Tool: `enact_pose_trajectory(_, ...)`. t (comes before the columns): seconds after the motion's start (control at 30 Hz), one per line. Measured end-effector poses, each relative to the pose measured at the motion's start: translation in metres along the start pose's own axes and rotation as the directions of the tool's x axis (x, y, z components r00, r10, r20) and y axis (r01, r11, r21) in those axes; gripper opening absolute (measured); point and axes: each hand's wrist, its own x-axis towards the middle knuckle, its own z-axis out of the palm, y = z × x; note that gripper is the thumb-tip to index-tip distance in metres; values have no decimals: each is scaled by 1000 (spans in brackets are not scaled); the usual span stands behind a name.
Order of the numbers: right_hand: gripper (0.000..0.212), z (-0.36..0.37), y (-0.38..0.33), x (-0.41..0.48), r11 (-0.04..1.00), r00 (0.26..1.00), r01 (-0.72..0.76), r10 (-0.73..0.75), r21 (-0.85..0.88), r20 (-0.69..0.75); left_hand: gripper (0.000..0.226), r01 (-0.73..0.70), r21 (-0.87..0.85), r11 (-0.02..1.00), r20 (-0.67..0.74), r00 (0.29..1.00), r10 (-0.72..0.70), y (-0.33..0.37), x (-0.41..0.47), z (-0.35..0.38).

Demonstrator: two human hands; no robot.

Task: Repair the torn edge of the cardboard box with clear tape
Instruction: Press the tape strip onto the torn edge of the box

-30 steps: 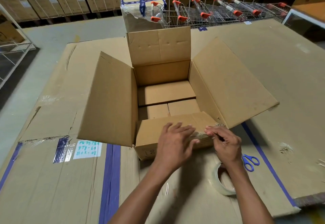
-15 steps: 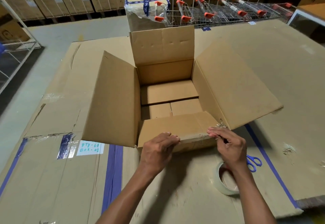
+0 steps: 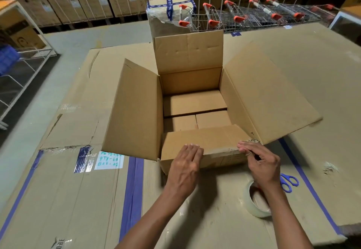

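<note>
left hand point(image 3: 185, 162) slid right along box point(image 3: 136, 112) flap | grip flat, holding nothing | right hand point(image 3: 261, 162) still pinches torn edge point(image 3: 253, 141)

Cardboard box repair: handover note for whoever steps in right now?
Left hand: flat, pressing the near flap of the cardboard box.
Right hand: pinches that flap's ragged right corner; tape under the fingers unclear.
Clear tape roll and blue scissors lie on the cardboard sheet beside the right forearm.
Done: a glossy strip seems laid along the flap's fold.
To do: smooth it over the tear, add tape if needed.
</note>
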Motion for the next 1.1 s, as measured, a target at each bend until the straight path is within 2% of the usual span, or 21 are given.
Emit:
enact_pose_trajectory(0.1, 31, 0, -1, 0, 1000, 1000, 2, -2, -3, -2, 28, 102, -22, 995, 0, 995, -102, 3, 11, -7)
enact_pose_trajectory(0.17, 30, -2, 1, 1, 1000, 1000, -5, 5, -6, -2, 31, 138, 6, 990, 17, 990, -138, 9, 18, -14)
enact_pose_trajectory(0.27, 30, -3, -1, 0, 1000, 1000, -11, 11, 1, -2, 28, 121, 39, 992, -36, 992, -120, 8, 17, -14)
enact_pose_trajectory(0.4, 27, -6, -11, 3, 999, 1000, 1, -1, 37, -6, 24, 113, -2, 994, -111, 987, -113, -5, 13, -13)
enact_pose_trajectory(0.57, 54, -39, 10, 9, 995, 996, -18, 26, -94, 89, 38, 109, 18, 994, -171, 980, -105, -11, 11, -15)
enact_pose_trajectory(0.7, 73, -45, 15, 10, 981, 988, -1, 31, -194, 153, 27, 83, 30, 996, -166, 983, -77, -5, 10, -12)
enact_pose_trajectory(0.97, 52, -27, 11, 10, 995, 992, -8, -5, -100, -125, 28, 114, 58, 992, -148, 984, -104, -4, 12, -12)
enact_pose_trajectory(1.1, 35, -29, 9, 10, 993, 975, -106, 112, 42, -190, 26, 124, 53, 991, -148, 982, -115, -3, 11, -11)
